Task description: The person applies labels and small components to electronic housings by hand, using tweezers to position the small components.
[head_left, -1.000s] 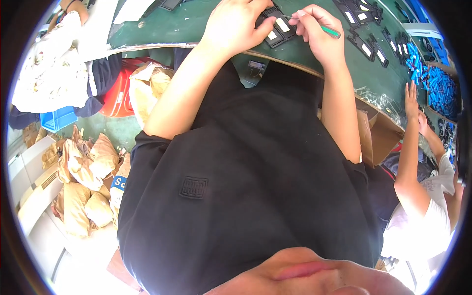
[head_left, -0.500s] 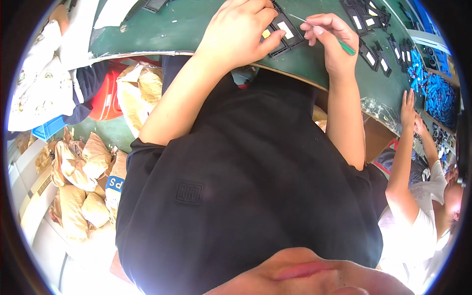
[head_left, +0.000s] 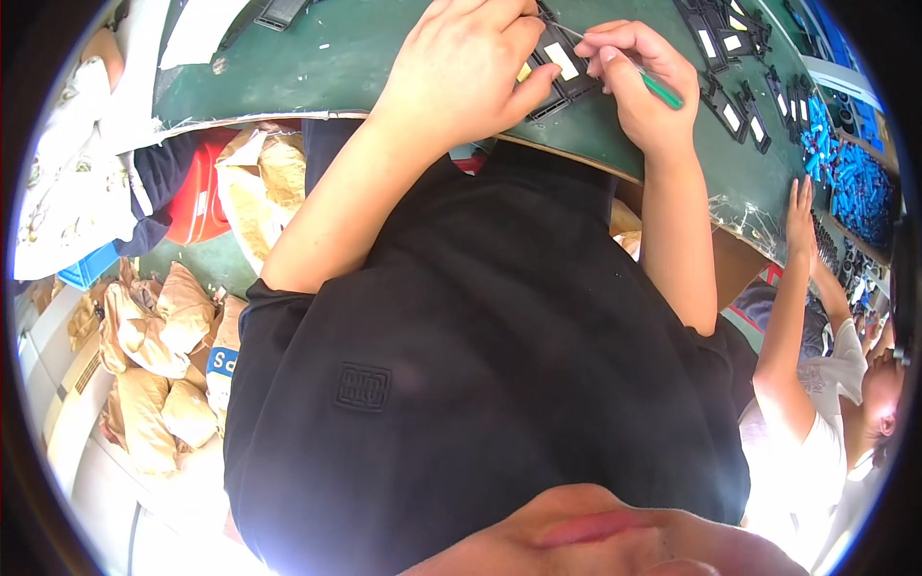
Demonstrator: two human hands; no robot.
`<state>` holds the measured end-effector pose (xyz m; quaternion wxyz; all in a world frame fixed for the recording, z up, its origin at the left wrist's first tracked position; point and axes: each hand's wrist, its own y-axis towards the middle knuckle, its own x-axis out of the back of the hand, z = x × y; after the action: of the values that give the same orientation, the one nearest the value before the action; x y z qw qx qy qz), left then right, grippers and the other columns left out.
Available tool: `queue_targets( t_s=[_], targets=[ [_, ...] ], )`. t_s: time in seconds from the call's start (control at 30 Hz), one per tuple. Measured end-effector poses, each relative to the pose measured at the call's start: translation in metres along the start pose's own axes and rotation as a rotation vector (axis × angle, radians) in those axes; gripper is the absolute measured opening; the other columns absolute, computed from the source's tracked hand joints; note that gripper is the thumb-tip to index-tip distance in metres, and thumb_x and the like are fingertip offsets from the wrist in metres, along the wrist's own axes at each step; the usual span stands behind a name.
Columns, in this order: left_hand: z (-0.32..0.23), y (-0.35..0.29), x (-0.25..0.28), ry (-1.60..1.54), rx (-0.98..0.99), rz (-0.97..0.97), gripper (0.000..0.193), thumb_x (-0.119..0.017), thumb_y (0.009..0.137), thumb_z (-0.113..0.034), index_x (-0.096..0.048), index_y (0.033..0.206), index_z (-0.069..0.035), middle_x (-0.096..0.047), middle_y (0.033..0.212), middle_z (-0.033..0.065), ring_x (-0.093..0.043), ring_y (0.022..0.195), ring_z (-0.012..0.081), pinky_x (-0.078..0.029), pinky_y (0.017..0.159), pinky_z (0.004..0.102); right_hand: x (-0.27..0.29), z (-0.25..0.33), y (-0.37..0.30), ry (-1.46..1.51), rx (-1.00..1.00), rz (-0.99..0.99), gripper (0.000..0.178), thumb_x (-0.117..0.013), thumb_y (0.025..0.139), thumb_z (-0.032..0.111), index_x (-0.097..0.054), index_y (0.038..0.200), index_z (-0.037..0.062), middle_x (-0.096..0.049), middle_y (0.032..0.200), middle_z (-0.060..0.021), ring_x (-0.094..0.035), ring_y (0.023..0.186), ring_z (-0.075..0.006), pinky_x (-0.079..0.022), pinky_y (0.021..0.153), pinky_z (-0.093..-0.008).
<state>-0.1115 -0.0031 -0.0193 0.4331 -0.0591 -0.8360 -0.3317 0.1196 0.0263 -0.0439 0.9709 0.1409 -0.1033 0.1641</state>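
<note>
My left hand (head_left: pixel 475 67) lies over a black plastic part (head_left: pixel 578 84), gripping it at the green tabletop's near edge; thumb and fingers close on its left side. A white label (head_left: pixel 561 61) shows on the part, and a bit of yellow beside my thumb. In my closed right hand (head_left: pixel 648 91) is a slim green-handled tool (head_left: pixel 663 91), which looks like a small screwdriver. Its thin metal shaft points left over the upper end of the part. The exact spot of its tip is hard to make out.
More black parts with white labels (head_left: pixel 722 106) lie to the right on the green table (head_left: pixel 365 67). Beyond them sits a heap of blue pieces (head_left: pixel 860 192). At right a co-worker's arm (head_left: pixel 792 307) reaches to the table. Brown bags (head_left: pixel 144 413) are piled at lower left.
My right hand has shifted slightly left, bringing the tool's shaft over the black part. My left hand keeps its hold. The whole view has moved a little.
</note>
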Motion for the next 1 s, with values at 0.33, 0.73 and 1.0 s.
queue_targets(
  t_s=[0.33, 0.73, 1.0],
  targets=[
    [0.001, 0.0, 0.001, -0.004, 0.009, 0.022, 0.034, -0.075, 0.083, -0.026, -0.069, 0.104, 0.001, -0.064, 0.113, 0.0139, -0.059, 0.11, 0.0313, -0.049, 0.092, 0.042, -0.002, 0.0, 0.001, -0.025, -0.035, 0.001, 0.017, -0.057, 0.098, -0.001, -0.071, 0.108, -0.0034, -0.074, 0.102, -0.0085, -0.062, 0.08, -0.0079, -0.047, 0.065, -0.0202],
    [0.0, 0.001, 0.001, 0.025, -0.002, 0.039, 0.035, -0.075, 0.083, -0.027, -0.069, 0.104, 0.001, -0.064, 0.113, 0.0122, -0.059, 0.109, 0.0298, -0.048, 0.09, 0.0412, -0.013, 0.01, 0.011, -0.036, -0.104, -0.038, 0.015, -0.054, 0.092, -0.002, -0.069, 0.096, -0.0039, -0.073, 0.093, -0.0079, -0.063, 0.077, -0.0104, -0.048, 0.064, -0.0239],
    [0.001, 0.002, -0.001, 0.145, -0.037, 0.087, 0.035, -0.075, 0.082, -0.026, -0.07, 0.104, 0.001, -0.064, 0.113, 0.0124, -0.059, 0.108, 0.0305, -0.049, 0.09, 0.0418, -0.03, -0.012, 0.034, 0.437, 0.488, 0.039, 0.015, -0.054, 0.085, 0.007, -0.064, 0.079, -0.0022, -0.065, 0.079, -0.0113, -0.065, 0.075, -0.023, -0.051, 0.072, -0.033]
  ],
)
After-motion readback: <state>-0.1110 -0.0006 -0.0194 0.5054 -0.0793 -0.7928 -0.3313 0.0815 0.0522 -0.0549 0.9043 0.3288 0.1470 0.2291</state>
